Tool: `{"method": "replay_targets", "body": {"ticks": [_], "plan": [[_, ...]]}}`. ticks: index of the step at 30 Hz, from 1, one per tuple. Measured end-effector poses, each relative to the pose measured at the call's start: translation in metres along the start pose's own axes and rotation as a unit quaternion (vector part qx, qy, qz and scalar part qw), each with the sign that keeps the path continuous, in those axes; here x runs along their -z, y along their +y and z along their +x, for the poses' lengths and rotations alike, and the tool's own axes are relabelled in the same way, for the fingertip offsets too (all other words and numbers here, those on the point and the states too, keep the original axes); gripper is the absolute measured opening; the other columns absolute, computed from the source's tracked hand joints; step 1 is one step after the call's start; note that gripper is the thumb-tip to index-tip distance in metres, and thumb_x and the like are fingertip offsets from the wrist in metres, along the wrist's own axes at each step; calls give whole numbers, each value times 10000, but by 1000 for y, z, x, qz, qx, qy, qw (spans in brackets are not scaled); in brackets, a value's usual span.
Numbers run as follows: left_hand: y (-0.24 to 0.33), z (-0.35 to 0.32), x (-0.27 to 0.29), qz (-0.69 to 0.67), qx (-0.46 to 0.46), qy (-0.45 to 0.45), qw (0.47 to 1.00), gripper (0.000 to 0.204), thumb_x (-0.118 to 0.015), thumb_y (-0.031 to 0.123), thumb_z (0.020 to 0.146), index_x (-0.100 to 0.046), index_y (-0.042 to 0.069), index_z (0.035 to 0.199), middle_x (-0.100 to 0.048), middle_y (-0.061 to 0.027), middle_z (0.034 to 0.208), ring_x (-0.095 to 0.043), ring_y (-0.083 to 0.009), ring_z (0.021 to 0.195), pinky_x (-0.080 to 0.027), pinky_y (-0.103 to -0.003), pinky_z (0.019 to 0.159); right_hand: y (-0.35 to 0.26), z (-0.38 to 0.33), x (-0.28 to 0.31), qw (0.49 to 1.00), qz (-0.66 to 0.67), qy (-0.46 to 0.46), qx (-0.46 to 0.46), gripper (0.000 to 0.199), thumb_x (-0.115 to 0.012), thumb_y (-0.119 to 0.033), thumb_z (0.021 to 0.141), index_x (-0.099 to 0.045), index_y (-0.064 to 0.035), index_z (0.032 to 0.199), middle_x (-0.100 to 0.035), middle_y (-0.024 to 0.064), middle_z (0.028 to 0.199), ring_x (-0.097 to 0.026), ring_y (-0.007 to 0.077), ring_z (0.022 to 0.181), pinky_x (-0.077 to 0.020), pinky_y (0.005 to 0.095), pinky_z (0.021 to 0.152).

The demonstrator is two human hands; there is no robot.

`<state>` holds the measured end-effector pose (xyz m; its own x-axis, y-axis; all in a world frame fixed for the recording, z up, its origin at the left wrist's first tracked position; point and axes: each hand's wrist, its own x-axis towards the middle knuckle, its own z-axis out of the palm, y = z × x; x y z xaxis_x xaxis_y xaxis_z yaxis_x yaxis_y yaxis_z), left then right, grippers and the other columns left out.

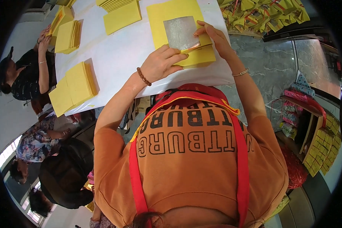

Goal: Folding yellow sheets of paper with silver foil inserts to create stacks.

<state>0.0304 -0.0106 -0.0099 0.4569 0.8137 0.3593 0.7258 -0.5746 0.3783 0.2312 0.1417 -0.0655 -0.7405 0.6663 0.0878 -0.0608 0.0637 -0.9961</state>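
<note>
Silver-faced yellow sheet (180, 32) lies between left hand (163, 62), pinching its near edge, and right hand (217, 39), fingers bent, grip indeterminable

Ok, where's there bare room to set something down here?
The white tabletop is bare between the near-left rectangular yellow paper stack and your left hand. Crowded around the shiny grey rectangular sheet by your right hand.
</note>
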Motion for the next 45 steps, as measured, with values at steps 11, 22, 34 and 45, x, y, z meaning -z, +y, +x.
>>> {"method": "replay_targets", "body": {"ticks": [11,22,34,45], "plan": [[-1,2,2,-88,58,29,994,266,-583,52,808,-620,76,1070,-573,-109,770,-540,-246,701,-446,-332,633,4,-2,3,1000,-11,-6,23,490,-284,-352,989,-632,-9,957,-604,87,1074,-355,196,1264,-270,333,1032],[-8,-1,4,-223,176,8,959,215,-564,24,804,-641,64,1000,-570,-102,785,-558,-241,730,-473,-331,661,5,-4,-1,998,38,32,-30,492,-307,-363,983,-622,14,998,-483,110,1304,-432,177,1179,-280,307,1020],[-4,0,3,-120,50,-44,991,409,-721,89,682,-592,96,1071,-536,-84,971,-515,-259,902,-456,-350,775,1,-1,3,1000,-4,-6,23,498,-308,-372,980,-654,-16,947,-593,103,1119,-363,203,1262,-241,325,1048],[-3,3,3,-82,58,41,994,157,-592,40,773,-588,55,930,-559,-94,792,-560,-246,721,-475,-335,637,12,-1,9,999,-2,-31,18,438,-346,-369,957,-610,-35,1059,-504,111,1267,-302,206,1300,-221,340,1064]]}}
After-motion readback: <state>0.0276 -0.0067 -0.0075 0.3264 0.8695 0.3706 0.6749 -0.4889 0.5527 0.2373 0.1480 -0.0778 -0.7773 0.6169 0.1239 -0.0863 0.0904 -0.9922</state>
